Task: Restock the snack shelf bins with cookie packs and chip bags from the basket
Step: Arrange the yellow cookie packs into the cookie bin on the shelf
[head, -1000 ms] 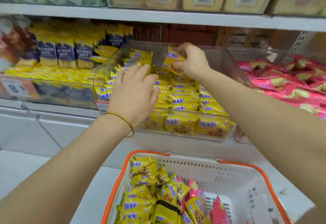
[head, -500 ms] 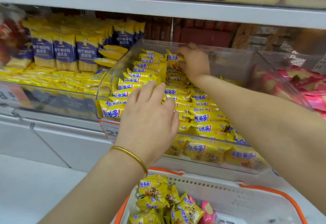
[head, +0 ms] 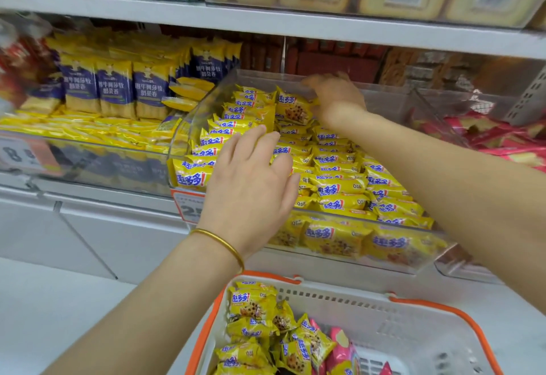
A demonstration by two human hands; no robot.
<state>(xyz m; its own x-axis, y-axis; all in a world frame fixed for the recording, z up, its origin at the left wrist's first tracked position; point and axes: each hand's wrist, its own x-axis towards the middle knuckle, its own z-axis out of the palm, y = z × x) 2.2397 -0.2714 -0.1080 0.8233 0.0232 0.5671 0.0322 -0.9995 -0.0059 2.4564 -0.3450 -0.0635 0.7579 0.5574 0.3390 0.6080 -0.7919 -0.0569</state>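
Yellow cookie packs are filling the clear plastic bin (head: pixel 348 259) on the middle shelf, and both hands are working inside it. Right hand (head: pixel 334 98) is reaching to the back row, curled fingers resting against an upright cookie pack (head: pixel 294 107); whether it is actually pinching that pack, I cannot tell, since the hand is blurred. Left hand (head: pixel 251 188), gold bangle (head: pixel 220 241) at the wrist, is lying palm-down with fingers spread and relaxed, pressing on the front rows and gripping nothing.

Judging by this, the step in hand is seating a pack at the back while steadying the rows. Next move is likely calling for a trip down to the orange-rimmed basket (head: pixel 413 333) below, which is holding more yellow cookie packs (head: pixel 254 305) on its left side and a few pink packets (head: pixel 339 351) beside them.

Neighbouring bin on the left (head: pixel 88 164) is carrying blue-and-yellow packets (head: pixel 115 88) standing upright; red and pink packets (head: pixel 502 138) are lying in the compartment on the right, a likely home for the pink ones.
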